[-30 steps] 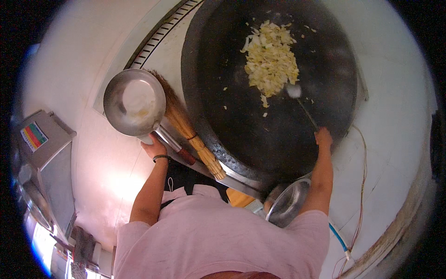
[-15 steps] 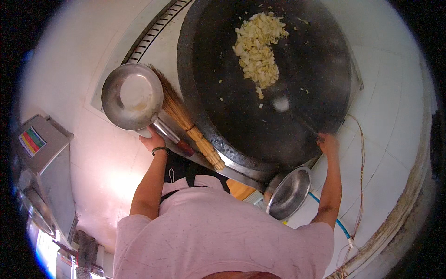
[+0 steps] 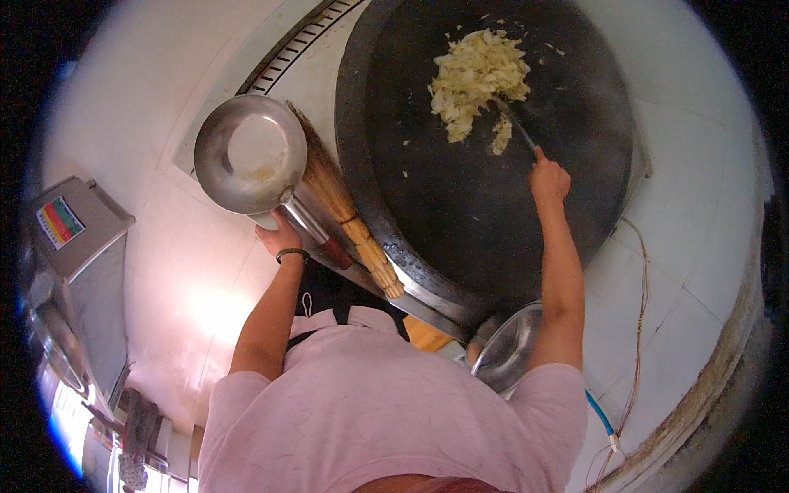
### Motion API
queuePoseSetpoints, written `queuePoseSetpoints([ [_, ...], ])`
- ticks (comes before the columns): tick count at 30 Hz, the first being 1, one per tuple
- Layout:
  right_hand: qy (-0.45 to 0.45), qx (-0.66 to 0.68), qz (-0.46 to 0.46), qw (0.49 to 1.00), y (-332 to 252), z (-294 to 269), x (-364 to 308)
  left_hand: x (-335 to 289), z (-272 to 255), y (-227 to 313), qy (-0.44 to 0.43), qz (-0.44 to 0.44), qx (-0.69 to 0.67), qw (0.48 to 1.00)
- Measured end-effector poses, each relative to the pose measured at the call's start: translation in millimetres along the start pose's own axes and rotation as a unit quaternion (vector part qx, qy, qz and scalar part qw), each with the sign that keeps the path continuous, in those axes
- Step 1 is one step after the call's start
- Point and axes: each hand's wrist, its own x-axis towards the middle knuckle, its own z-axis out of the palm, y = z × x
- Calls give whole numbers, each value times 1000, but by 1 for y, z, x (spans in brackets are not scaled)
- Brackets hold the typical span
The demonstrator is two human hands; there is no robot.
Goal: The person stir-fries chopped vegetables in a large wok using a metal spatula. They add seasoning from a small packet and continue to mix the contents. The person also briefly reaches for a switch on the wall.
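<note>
My right hand (image 3: 549,179) is closed around the thin dark handle of a spatula (image 3: 520,130). Its head is mostly hidden at the lower edge of a heap of chopped pale cabbage (image 3: 481,74), in the upper part of a large black wok (image 3: 460,214). A small clump lies apart, just below the heap. My left hand (image 3: 279,234) rests at the white counter edge below a steel pan (image 3: 246,152), beside its handle. Its thumb stands apart; the other fingers are partly hidden under the pan. It does not appear to hold anything.
A straw brush (image 3: 353,222) lies between pan and wok. A metal basin (image 3: 503,349) stands at the wok's near right side, partly behind my right arm. Thin wires (image 3: 641,287) and a blue hose (image 3: 600,411) run along the right. A slotted strip (image 3: 300,45) borders the counter at the back left.
My right hand has moved up and left over the wok, bringing the spatula into the cabbage. The cabbage has been pushed into a more compact heap. My left hand has stayed by the pan.
</note>
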Motion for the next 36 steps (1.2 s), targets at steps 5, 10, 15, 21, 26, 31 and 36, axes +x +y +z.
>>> queuePoseSetpoints([
  [5, -29, 68, -54, 996, 92, 8, -68, 1, 8, -12, -1, 1, 4, 1000],
  [10, -184, 185, -44, 964, 84, 39, -133, 1, -3, -5, -53, -19, -16, 998],
  [15, -129, 480, -12, 868, -11, 95, -33, 5, 2, -10, -39, -18, -19, 999],
  [21, -219, 698, 153, 664, 6, 40, 13, 4, 1, -6, -37, 2, -21, 999],
  [26, -261, 427, 35, 865, 42, 25, -98, -1, -3, -1, -51, -33, -20, 998],
  [31, -230, 406, -41, 883, -26, 32, -99, 7, 14, -25, 21, 27, -14, 999],
  [36, -195, 572, 61, 794, -73, 37, 49, 4, 8, -4, -7, 9, -30, 999],
])
